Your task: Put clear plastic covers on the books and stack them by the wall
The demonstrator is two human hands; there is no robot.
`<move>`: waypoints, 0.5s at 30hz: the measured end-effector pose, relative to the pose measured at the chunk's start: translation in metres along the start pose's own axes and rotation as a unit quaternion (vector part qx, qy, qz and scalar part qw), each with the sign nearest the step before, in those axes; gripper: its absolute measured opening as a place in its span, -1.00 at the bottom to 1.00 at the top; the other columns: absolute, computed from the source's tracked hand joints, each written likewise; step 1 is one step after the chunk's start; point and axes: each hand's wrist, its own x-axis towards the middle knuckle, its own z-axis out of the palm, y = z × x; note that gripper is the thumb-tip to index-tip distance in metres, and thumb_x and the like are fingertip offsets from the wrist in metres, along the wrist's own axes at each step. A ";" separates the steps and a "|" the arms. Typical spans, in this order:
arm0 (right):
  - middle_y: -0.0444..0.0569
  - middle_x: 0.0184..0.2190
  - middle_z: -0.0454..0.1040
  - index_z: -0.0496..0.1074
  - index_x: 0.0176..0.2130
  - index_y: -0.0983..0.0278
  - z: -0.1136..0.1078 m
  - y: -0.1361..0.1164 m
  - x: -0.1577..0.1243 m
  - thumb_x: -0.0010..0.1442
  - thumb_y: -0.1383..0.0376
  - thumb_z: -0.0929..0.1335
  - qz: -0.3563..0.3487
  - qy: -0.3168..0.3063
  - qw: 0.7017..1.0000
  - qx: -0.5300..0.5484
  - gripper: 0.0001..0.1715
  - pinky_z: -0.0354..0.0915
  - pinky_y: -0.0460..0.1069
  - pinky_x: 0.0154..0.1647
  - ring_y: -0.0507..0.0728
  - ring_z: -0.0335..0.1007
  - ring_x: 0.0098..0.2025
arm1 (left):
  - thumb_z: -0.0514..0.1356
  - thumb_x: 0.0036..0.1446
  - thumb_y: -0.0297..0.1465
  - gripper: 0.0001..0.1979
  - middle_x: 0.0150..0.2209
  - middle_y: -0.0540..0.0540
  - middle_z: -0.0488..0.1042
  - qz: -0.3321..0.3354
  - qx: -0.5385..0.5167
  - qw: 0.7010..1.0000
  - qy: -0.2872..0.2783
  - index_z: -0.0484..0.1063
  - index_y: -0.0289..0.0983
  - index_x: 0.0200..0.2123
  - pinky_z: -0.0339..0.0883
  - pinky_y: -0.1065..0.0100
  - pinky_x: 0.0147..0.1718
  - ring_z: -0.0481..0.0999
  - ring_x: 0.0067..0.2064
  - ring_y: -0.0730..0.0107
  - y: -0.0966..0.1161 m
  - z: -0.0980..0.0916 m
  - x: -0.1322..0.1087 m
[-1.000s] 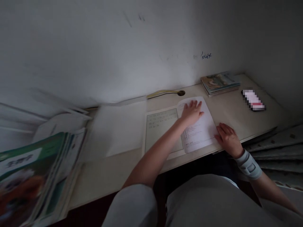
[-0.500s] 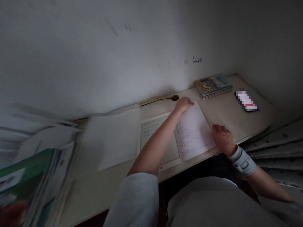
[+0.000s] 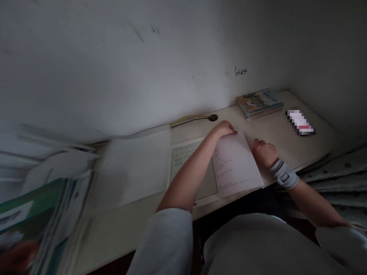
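A printed sheet of paper (image 3: pixel 236 168) lies slanted on the desk. My left hand (image 3: pixel 225 129) reaches across to its top edge, fingers closed over that edge. At the sheet's right edge is my right hand (image 3: pixel 265 152), its fingers curled in; whether they pinch the paper cannot be made out. A grey wristband is on that wrist. Partly under the sheet and my left forearm lies a white-framed flat panel (image 3: pixel 210 193) with a grey face and rows of faint marks. Left of it rests a large blank whitish sheet (image 3: pixel 137 164).
Thin books (image 3: pixel 259 103) are stacked against the wall, beside a phone (image 3: pixel 300 121) with a blurred-out screen. A cable hole (image 3: pixel 213 117) is at the desk's back edge. More books, one with a green cover (image 3: pixel 43 194), fill the left side. Patterned fabric (image 3: pixel 338 172) hangs at right.
My right hand has moved slightly up and left along the sheet's right edge, its fingers more curled. The sheet's lower right corner has shifted slightly toward me. My left hand stays at the top edge.
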 end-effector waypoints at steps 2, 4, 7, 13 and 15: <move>0.19 -0.31 0.51 0.34 -0.13 0.35 -0.001 0.005 0.003 0.24 0.39 0.11 0.030 -0.006 0.999 0.011 -0.69 0.30 0.00 -0.36 0.24 0.51 -0.26 | 0.26 -0.11 -0.27 -0.70 -0.37 -0.09 0.55 0.016 -0.027 0.999 -0.029 0.54 -0.31 -0.29 0.20 0.41 -0.45 0.48 -0.38 0.33 -0.003 -0.009 -0.001; 0.20 -0.32 0.52 0.35 -0.13 0.35 -0.003 0.010 0.007 0.22 0.39 0.14 0.047 -0.009 0.999 0.015 -0.70 0.30 0.01 -0.33 0.25 0.51 -0.25 | 0.23 -0.11 -0.25 -0.66 -0.36 -0.06 0.54 0.039 -0.065 0.994 -0.080 0.52 -0.28 -0.24 0.19 0.42 -0.46 0.47 -0.39 0.36 -0.007 -0.017 -0.002; 0.22 -0.30 0.53 0.38 -0.16 0.35 -0.006 0.016 0.014 0.22 0.35 0.15 0.059 -0.007 0.998 0.019 -0.71 0.29 0.02 -0.30 0.26 0.50 -0.22 | 0.22 -0.15 -0.22 -0.59 -0.32 -0.06 0.53 0.066 -0.081 0.985 -0.140 0.49 -0.28 -0.20 0.18 0.44 -0.48 0.45 -0.37 0.37 -0.011 -0.023 -0.001; 0.18 -0.33 0.54 0.39 -0.20 0.33 -0.011 0.020 0.012 0.22 0.31 0.14 0.063 -0.008 0.998 0.026 -0.70 0.25 0.00 -0.36 0.26 0.51 -0.27 | 0.22 -0.19 -0.20 -0.53 -0.24 -0.11 0.53 0.080 0.076 0.984 -0.142 0.50 -0.32 -0.18 0.18 0.43 -0.41 0.45 -0.27 0.30 -0.007 -0.018 0.013; 0.16 -0.34 0.54 0.39 -0.19 0.32 -0.012 0.020 0.008 0.23 0.30 0.14 0.057 -0.002 0.998 0.027 -0.69 0.23 -0.01 -0.37 0.23 0.50 -0.29 | 0.21 -0.16 -0.18 -0.53 -0.26 -0.13 0.53 0.061 0.091 0.987 -0.120 0.51 -0.35 -0.18 0.17 0.42 -0.42 0.46 -0.28 0.28 -0.005 -0.015 0.016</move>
